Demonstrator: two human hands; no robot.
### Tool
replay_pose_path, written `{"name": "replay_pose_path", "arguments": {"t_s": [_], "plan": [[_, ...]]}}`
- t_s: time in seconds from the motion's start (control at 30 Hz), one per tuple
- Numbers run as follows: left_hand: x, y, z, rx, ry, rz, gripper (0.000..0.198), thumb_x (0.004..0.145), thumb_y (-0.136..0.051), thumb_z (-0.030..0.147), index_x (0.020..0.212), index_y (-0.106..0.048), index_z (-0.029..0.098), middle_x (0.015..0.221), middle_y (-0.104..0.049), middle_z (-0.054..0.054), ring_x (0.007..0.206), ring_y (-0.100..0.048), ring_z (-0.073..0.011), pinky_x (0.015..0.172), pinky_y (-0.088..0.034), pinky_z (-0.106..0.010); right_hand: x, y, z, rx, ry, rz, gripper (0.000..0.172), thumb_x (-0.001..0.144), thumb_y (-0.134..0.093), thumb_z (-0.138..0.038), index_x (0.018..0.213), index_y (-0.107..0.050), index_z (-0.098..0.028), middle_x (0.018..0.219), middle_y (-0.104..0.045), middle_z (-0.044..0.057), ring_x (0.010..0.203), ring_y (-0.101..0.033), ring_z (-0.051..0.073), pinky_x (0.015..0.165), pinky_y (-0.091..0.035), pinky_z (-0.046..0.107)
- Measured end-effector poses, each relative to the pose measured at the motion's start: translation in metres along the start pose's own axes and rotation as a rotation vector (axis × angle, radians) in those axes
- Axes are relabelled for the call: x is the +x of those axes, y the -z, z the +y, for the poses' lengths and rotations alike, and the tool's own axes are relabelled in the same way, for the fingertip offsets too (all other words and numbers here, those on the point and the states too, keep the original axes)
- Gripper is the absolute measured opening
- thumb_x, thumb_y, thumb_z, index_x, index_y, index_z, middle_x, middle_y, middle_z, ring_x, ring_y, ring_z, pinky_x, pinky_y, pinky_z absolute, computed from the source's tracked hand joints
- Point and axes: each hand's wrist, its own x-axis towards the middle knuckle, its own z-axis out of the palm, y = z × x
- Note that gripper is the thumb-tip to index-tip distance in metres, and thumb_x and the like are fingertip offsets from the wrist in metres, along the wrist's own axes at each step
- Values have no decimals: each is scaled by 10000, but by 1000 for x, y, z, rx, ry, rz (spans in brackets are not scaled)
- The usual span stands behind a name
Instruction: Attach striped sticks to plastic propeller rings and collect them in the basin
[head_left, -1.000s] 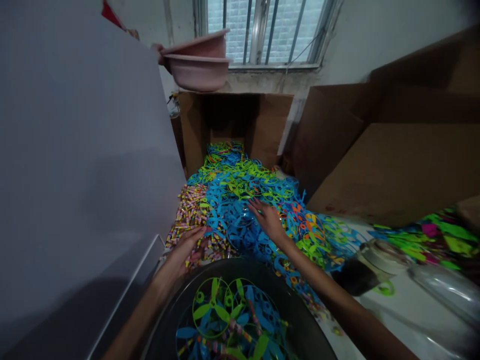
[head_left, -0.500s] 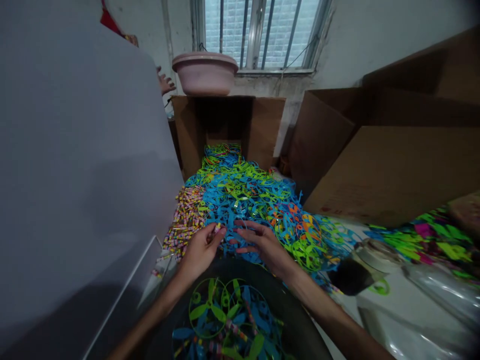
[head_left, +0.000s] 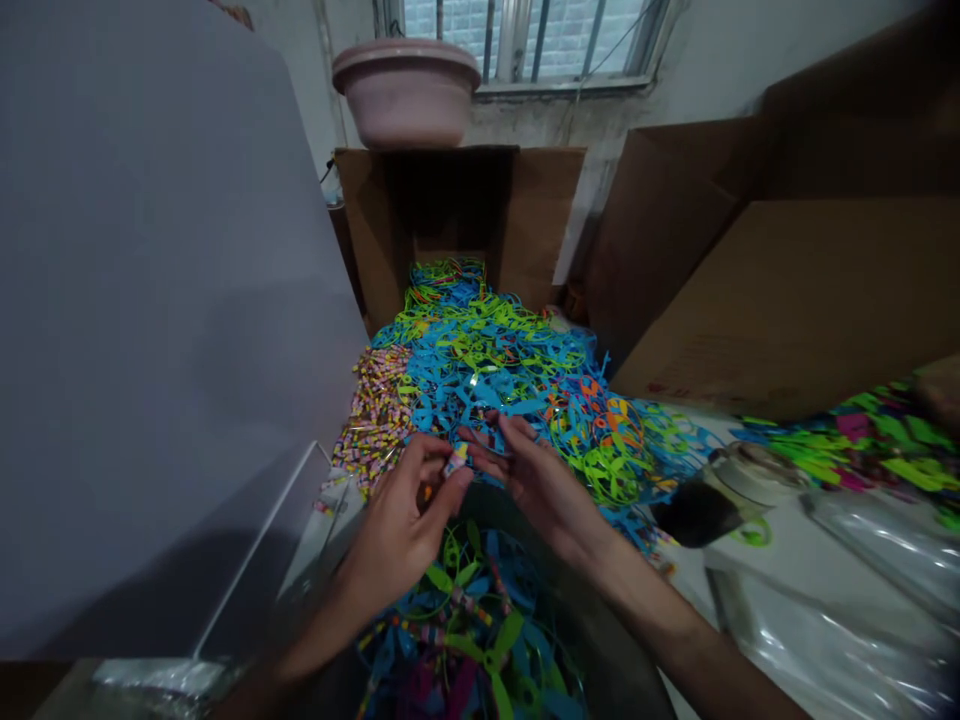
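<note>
Left hand (head_left: 409, 515): thumb and fingers closed in a pinch on a small striped stick (head_left: 455, 461), end poking up. Right hand (head_left: 551, 495): just beside it, fingers half open, thumb apart; contact with stick unclear, blurred. Both over far rim of dark tub (head_left: 626, 650), near edge of bench (head_left: 791, 555); propellers and sticks inside. Striped stick heap (head_left: 381, 395) toward bench's left edge; blue-green propeller pile (head_left: 495, 345) beside it, running to far edge.

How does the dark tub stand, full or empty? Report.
Not empty: green propellers and striped sticks lie inside the dark tub. Cannot tell how full; the frame cuts it off.
</note>
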Motion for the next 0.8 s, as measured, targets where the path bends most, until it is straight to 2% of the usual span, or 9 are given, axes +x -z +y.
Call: {"name": "replay_pose_path", "arguments": {"t_s": [0.1, 0.2, 0.33, 0.47, 0.67, 0.8], "plan": [[-9, -9, 2, 11, 29, -77, 250, 965, -528, 438, 884, -586, 208, 638, -545, 34, 563, -496, -124, 534, -365, -222, -13, -14, 1, 132, -4, 52, 260, 793, -783, -321, 948, -580, -268, 1058, -769, 22, 969, -732, 200, 841, -558, 324], [-13, -15, 2, 46, 16, -52, 262, 955, -544, 442, 954, -649, 202, 691, -608, 15, 569, -520, -128, 529, -363, -227, -25, -27, 6, 135, -11, 109, 334, 769, -800, -351, 989, -559, -282, 1098, -760, 21, 945, -734, 207, 792, -557, 322], [-15, -17, 4, 113, -39, 34, 247, 960, -549, 416, 1008, -665, 203, 763, -656, -1, 631, -567, -138, 597, -399, -232, -33, -36, 13, 58, 32, 110, 314, 765, -785, -435, 988, -655, -256, 1072, -761, 33, 994, -711, 238, 831, -546, 350], [-17, -18, 7, 153, -45, 60, 233, 960, -545, 407, 972, -662, 206, 692, -631, 14, 594, -569, -140, 583, -408, -229, -34, -37, 18, 1, 67, 79, 325, 801, -731, -499, 968, -755, -222, 1032, -764, 68, 1031, -685, 255, 925, -514, 382], [-23, -20, 6, 238, -108, 140, 156, 942, -558, 334, 1019, -638, 224, 797, -692, -17, 652, -627, -163, 643, -469, -237, -40, -44, 29, 64, 114, 134, 289, 784, -748, -481, 941, -774, -239, 1048, -761, 55, 1048, -673, 263, 1007, -476, 417], [-22, -19, 8, 275, -143, 121, 170, 919, -557, 282, 1062, -636, 233, 834, -713, -39, 673, -665, -181, 654, -495, -243, -41, -46, 32, 78, 93, 119, 288, 765, -765, -477, 923, -777, -237, 1038, -765, 53, 1053, -673, 266, 1033, -463, 416]]}}
